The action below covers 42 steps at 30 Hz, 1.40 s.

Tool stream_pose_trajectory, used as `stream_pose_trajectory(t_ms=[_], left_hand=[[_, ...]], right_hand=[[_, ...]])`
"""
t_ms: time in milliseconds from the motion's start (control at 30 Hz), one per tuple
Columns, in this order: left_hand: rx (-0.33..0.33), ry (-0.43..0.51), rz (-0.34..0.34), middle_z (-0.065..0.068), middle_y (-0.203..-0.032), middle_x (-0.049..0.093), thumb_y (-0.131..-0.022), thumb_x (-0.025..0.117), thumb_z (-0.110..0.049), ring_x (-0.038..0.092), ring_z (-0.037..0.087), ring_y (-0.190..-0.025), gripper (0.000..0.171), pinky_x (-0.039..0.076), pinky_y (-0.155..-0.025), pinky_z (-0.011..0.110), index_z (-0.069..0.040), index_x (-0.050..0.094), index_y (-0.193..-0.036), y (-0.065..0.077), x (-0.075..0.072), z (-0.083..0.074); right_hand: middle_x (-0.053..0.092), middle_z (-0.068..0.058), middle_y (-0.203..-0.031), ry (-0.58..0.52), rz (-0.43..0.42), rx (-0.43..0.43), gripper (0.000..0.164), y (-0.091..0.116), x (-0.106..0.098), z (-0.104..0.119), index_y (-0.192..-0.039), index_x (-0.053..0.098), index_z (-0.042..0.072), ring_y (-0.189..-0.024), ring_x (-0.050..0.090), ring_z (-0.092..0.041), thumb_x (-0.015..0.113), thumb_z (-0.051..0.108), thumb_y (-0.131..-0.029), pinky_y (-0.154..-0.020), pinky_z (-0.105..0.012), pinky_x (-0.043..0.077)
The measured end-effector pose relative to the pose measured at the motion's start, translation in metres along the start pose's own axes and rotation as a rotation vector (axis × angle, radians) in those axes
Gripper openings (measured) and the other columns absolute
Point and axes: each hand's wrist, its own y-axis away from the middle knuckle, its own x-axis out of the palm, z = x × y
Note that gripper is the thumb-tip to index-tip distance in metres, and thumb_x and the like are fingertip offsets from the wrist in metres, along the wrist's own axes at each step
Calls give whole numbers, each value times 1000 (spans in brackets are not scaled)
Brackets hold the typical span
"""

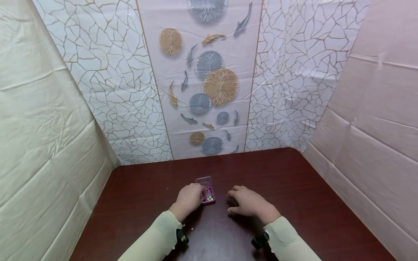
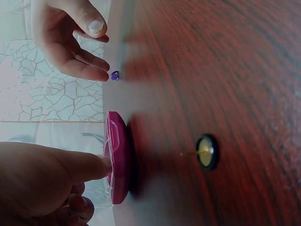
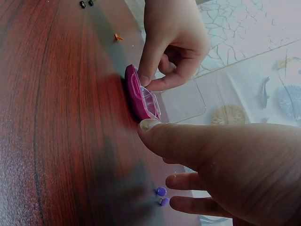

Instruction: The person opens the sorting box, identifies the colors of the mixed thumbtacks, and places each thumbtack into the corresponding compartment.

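Observation:
A small magenta case (image 1: 213, 200) with compartments sits on the table, its clear lid (image 1: 204, 178) raised at the far side. Small yellow-green pieces (image 1: 210, 198) lie in its near part. My left hand (image 1: 188, 200) is over the case's left side. Its thumb (image 2: 89, 165) dips past the rim, and in the right wrist view thumb and index fingertip come together there; I cannot tell whether something is between them. To the right of the case, my right hand (image 1: 250, 203) hovers with loosely bent fingers, holding nothing. Two purple round studs (image 3: 162, 192) appear near its fingertips.
A black-rimmed round stud with a thin pin (image 2: 207, 151) lies near my left wrist. Also on the dark red wooden table (image 1: 147, 185) are a small orange piece (image 3: 118, 37) and two black studs (image 3: 83, 4). Patterned cloth (image 1: 209, 127) hangs behind the table.

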Motion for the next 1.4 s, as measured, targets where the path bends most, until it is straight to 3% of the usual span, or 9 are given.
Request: stream_pose_trajectory(t_ms=[467,900,1100,1267,1400], left_hand=[[-8,3,-14,-10,-63,59,-81,73,-18,48,8,-52,17,44,-46,30,-25,63,-70,0,6,1],[0,-7,-24,-11,-70,64,-81,74,-21,51,6,-56,10,49,-50,30,-25,69,-74,1,4,2],[-4,7,-27,-9,-66,61,-82,74,-20,49,8,-54,12,46,-47,30,-24,66,-73,2,3,1],[-8,-16,-28,-8,-70,63,-82,73,-22,49,9,-56,4,45,-49,31,-23,69,-82,8,3,2],[-16,-25,-43,-8,-73,62,-84,72,-28,49,9,-59,7,45,-51,33,-23,72,-89,15,1,3]], right_hand=[[61,-4,-111,13,-8,-5,48,0,2,-3,-118,66,17,-100,56,-21,72,48,-83,-85,-47,53],[61,-3,-110,6,-7,-12,48,0,3,0,-118,67,15,-99,55,-21,72,48,-84,-85,-47,53],[61,-3,-109,4,-9,-13,47,1,3,0,-117,67,16,-98,56,-20,72,47,-83,-84,-46,53],[61,-3,-110,-1,-1,-12,46,2,2,0,-118,67,15,-100,56,-21,72,46,-84,-85,-47,53],[61,-4,-111,-6,8,-3,46,3,1,1,-119,67,15,-100,56,-21,72,46,-85,-85,-47,53]])
